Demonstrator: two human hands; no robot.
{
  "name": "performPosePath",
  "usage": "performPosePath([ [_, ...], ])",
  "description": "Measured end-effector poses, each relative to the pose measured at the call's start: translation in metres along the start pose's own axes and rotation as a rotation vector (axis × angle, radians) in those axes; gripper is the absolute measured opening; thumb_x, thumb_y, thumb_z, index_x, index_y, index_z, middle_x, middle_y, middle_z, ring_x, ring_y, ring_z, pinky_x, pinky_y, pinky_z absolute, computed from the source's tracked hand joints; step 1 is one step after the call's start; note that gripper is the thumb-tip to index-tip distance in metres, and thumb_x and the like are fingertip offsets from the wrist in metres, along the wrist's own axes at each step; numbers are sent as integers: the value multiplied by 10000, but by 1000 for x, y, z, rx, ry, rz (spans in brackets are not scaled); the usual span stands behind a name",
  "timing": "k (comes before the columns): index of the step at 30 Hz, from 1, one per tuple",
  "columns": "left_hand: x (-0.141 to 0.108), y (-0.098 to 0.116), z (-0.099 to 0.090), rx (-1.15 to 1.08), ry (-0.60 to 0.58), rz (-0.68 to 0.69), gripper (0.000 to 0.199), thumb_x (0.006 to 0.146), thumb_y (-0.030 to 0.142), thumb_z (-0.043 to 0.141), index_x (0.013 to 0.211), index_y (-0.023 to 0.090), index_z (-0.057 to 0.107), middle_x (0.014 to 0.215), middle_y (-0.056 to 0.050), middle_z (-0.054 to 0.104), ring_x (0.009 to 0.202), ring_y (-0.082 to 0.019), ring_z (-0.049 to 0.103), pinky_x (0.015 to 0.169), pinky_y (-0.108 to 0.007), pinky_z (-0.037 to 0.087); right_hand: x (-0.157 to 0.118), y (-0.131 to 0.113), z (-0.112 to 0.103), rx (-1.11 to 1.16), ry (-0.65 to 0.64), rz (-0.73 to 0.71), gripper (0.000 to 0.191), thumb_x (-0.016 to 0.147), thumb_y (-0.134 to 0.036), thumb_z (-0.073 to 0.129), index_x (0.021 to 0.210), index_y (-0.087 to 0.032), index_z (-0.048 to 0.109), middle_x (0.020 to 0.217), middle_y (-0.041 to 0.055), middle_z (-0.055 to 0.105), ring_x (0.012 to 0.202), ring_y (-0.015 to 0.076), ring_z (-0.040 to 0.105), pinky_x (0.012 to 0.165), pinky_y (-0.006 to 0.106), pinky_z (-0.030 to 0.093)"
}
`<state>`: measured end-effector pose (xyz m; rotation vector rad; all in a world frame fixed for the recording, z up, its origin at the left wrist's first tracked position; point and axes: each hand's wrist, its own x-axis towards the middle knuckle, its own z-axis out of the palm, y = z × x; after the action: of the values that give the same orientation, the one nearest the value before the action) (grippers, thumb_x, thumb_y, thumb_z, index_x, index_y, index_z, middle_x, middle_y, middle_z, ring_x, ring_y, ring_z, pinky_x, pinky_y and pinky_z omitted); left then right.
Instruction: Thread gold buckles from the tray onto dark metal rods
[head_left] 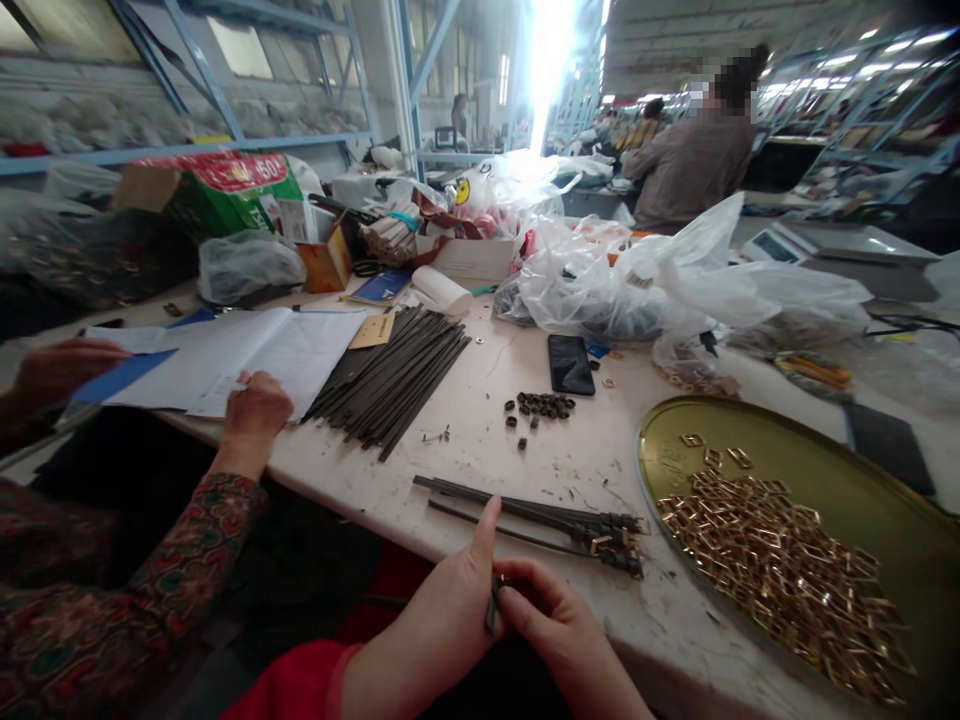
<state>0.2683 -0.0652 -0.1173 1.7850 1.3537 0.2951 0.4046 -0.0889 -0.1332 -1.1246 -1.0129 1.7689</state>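
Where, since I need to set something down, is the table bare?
Mostly bare: between the strip pile and the phone, and between the loops and the tray. Crowded: the back, with bags; the front, where buckled strips lie.

On my feed, a white glare (551, 70) burns out the far centre, hazing the blue shelving (409, 85) beside it. The tabletop (469, 435) reads pale and bright; beneath its near edge, shadow swallows detail. The dark strip (493, 605), near centre, is murky. Gold buckles (772, 540) glint at right. Outer edges stretch and soften, and blocky pixels mask part of a far person (690, 170).
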Motion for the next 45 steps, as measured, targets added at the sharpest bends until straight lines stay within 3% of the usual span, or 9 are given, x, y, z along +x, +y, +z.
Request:
performPosePath([
  [6,-11,0,5,-19,9,95,955,668,174,523,1395,138,-94,859,-56,601,726,-171,536,619,-251,373,-1,-7,-3,75,-118,70,318,644,-399,727,854,-179,631,753,2,667,700,149,609,664,263,451],
  [17,-39,32,-19,-266,-85,21,784,783,292,534,1403,132,81,939,-65,609,829,-182,559,728,-267,407,-26,-23,2,242,-9,57,265,643,-332,745,806,-185,596,728,-22,649,680,115,586,654,224,426],
  [20,-47,36,-23,-296,-83,-3,533,833,265,458,1327,140,304,811,-19,590,726,-145,542,670,-241,401,-31,-24,-5,324,65,68,290,655,-324,738,849,-195,566,713,-25,643,650,117,584,630,233,428],
  [23,-49,40,-25,-340,-121,-8,257,854,297,428,1024,139,539,750,-3,571,662,-120,516,602,-216,385,-33,-25,-6,332,139,59,326,629,-335,756,853,-202,559,676,-41,627,621,113,577,608,226,423],
  [26,-45,43,-25,-407,-117,-7,259,840,377,449,900,138,531,739,1,558,628,-110,492,536,-199,363,-34,-26,-4,328,91,58,316,619,-351,759,823,-206,567,671,-41,628,603,111,574,584,218,416],
  [30,-41,42,-25,-309,-98,-69,162,813,291,440,781,148,509,678,12,544,579,-106,472,502,-200,336,-33,-25,-6,290,121,77,328,590,-356,775,795,-203,569,639,-50,606,585,98,545,572,203,399],
  [34,-41,38,-27,-410,-187,-108,157,769,184,396,861,141,516,743,9,547,569,-93,466,522,-202,354,-29,-17,-10,154,192,15,333,617,-387,741,820,-204,551,624,-52,561,573,110,523,547,220,387],
  [39,-37,33,-26,-493,-192,-85,201,811,341,470,835,146,511,691,29,501,607,-93,428,548,-195,336,-26,-9,-6,-151,203,-120,218,699,-366,663,830,-216,575,693,-23,577,634,135,518,588,245,401],
  [45,-31,24,-20,-605,-130,-55,215,824,355,488,783,144,501,633,45,453,584,-86,397,551,-195,316,-29,-17,-4,153,59,-7,311,685,-424,685,896,-227,569,734,-25,602,678,127,530,628,240,408],
])
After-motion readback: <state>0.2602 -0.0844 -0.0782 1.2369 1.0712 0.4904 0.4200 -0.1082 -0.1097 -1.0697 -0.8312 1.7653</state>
